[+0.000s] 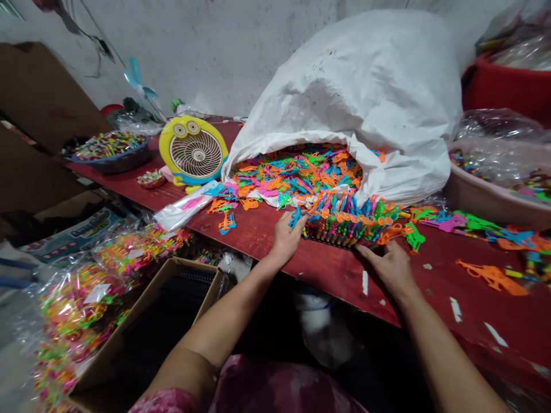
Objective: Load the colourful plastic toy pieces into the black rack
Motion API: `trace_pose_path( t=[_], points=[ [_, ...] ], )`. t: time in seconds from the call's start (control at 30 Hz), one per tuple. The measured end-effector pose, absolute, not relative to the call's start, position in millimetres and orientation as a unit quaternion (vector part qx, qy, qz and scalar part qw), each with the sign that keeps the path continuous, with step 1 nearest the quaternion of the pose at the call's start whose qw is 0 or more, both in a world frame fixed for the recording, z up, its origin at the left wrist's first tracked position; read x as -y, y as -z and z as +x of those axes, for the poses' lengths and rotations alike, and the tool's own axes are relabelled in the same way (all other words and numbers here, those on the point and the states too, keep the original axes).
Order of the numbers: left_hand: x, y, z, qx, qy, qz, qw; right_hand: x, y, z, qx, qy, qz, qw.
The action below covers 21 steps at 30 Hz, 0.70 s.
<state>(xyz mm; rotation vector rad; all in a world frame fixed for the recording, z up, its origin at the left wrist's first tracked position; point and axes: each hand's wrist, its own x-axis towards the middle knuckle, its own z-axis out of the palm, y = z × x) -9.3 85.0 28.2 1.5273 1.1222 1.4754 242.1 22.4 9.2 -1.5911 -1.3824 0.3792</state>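
Observation:
A dense row of small colourful plastic toys, mostly gun-shaped, stands packed on a black rack near the table's front edge. Orange round tips line its upper side. My left hand is at the row's left end, its fingers closed around a small blue plastic toy. At the right end, my right hand grips the rack's corner, thumb along the front and fingers by an orange toy; the fingertips are partly hidden. Just behind, loose plastic toys spill from a large white sack.
A yellow fan stands left of the sack, with plastic bags before it. Farther left is a filled basin. A pink tub and scattered toys lie right. Below left, a cardboard box holds black racks beside bagged toys.

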Motion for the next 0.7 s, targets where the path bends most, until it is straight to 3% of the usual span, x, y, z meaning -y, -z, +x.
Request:
trace_pose_path(
  t=[0.33, 0.7],
  points=[
    [-78.7, -17.9, -7.4, -0.408, -0.513, 0.583, 0.480, -21.9, -12.2, 237.6, 0.569, -0.157, -0.630, 0.505],
    [-74.3, -27.9, -12.0, -0.377, -0.534, 0.512, 0.557, -23.4, -9.2, 240.4, 0.575, -0.154, -0.630, 0.498]
  ],
)
